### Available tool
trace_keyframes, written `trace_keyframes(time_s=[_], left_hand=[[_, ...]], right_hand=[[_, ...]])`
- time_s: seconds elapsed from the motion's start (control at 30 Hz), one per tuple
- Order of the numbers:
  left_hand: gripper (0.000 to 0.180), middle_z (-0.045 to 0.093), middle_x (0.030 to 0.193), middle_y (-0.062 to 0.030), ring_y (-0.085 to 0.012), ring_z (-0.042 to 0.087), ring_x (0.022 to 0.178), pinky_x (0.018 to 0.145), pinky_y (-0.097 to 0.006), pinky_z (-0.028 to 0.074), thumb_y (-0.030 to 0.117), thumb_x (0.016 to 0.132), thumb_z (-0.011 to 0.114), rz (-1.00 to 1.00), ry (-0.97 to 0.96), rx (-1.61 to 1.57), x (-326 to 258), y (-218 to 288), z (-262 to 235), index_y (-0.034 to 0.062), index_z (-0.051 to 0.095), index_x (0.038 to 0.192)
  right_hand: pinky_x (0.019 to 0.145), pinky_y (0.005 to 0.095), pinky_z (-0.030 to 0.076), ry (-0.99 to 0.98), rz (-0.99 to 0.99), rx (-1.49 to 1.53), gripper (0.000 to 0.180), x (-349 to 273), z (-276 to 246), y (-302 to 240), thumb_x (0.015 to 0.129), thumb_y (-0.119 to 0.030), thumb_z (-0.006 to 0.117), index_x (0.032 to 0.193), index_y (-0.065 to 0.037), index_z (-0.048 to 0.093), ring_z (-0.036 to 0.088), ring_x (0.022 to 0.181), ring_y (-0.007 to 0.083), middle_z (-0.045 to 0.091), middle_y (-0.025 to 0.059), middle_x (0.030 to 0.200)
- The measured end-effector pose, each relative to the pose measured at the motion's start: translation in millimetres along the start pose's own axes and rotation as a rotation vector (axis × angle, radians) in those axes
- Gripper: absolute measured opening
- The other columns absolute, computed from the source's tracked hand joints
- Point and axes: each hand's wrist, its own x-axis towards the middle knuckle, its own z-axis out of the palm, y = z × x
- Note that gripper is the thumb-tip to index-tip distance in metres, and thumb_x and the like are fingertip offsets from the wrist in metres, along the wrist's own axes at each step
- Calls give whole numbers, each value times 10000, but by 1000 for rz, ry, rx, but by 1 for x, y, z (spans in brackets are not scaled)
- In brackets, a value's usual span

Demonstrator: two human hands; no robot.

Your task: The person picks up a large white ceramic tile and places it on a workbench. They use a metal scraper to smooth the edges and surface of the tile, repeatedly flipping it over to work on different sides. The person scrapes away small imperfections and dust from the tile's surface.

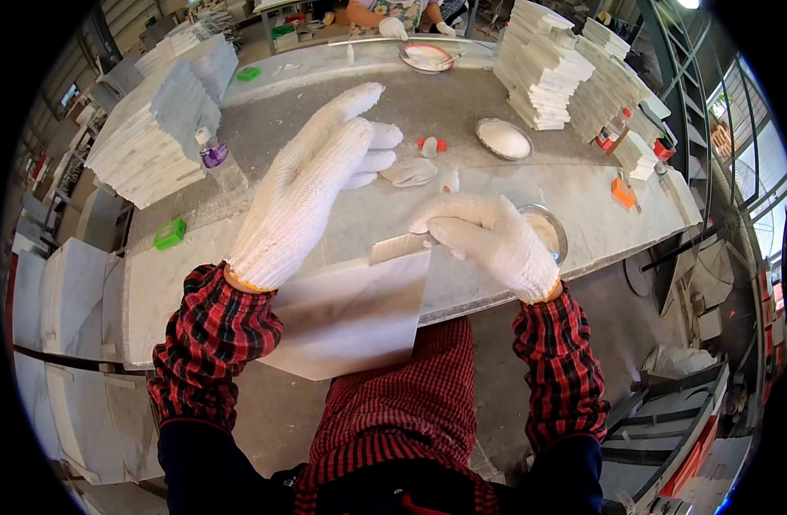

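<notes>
A white knit glove covers each hand. My left hand (pixel 312 184) is held over the work table, its fingers partly spread and nothing visible in them. Lower on the right, my right hand (pixel 488 236) has its fingers bent and drawn together by the end of a small pale stone strip (pixel 399 247). Whether it grips the strip or something small is hidden by the glove. The strip lies along the top edge of a polished white marble slab (pixel 351 313), which juts over the table's near edge toward my lap. A metal bowl (pixel 548 225) is partly behind my right hand.
Stacks of marble pieces stand on the table (pixel 582 202) at left (pixel 157 129) and right (pixel 548 73). A plastic bottle (pixel 222 159), a bowl of white paste (pixel 503 139), crumpled gloves (pixel 411 172) and green blocks (pixel 170 233) lie around. Across the table, a person's gloved hand (pixel 393 28) shows.
</notes>
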Motion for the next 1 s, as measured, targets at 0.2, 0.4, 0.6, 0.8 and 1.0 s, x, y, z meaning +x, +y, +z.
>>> trace_keyframes(time_s=[0.2, 0.4, 0.6, 0.8, 1.0], left_hand=[[570, 635, 1346, -176, -266, 632, 1225, 1077, -386, 476, 398, 1094, 477, 4, -3, -47, 2, -6, -2, 54, 429, 1546], [586, 641, 1354, -165, -256, 625, 1242, 1079, -381, 468, 421, 1091, 457, -16, -17, 2, 4, -4, 3, 42, 442, 1537], [560, 643, 1347, -165, -250, 631, 1229, 1067, -374, 481, 403, 1094, 459, -13, -7, 53, 1, -4, 1, 42, 462, 1522], [544, 641, 1350, -165, -246, 636, 1212, 1067, -381, 480, 394, 1097, 459, -27, -11, 46, 3, -6, 3, 50, 471, 1519], [546, 642, 1341, -158, -237, 639, 1184, 1051, -375, 485, 403, 1088, 486, -37, -19, 39, 5, -4, 3, 58, 487, 1511]], right_hand=[[659, 254, 482, 15, -64, 36, 225, -7, 10, -1, 998, -134, 589, 1128, -52, 754, 573, 723, 99, 713, 24, 936], [591, 191, 450, 443, 110, 609, 326, -31, 2, 15, 1028, -166, 601, 1317, -40, 681, 571, 682, 52, 719, 20, 966], [616, 215, 497, 541, 204, 828, 418, -42, 35, 76, 1000, -148, 641, 1385, 14, 608, 647, 728, 81, 740, 69, 1002], [687, 237, 518, 543, 357, 650, 338, -53, 59, 107, 1002, -145, 621, 1304, 4, 642, 657, 795, 98, 727, 72, 1040], [685, 236, 491, 557, 307, 568, 272, -53, 66, 114, 1028, -188, 567, 1199, 6, 653, 608, 785, 83, 687, 28, 946]])
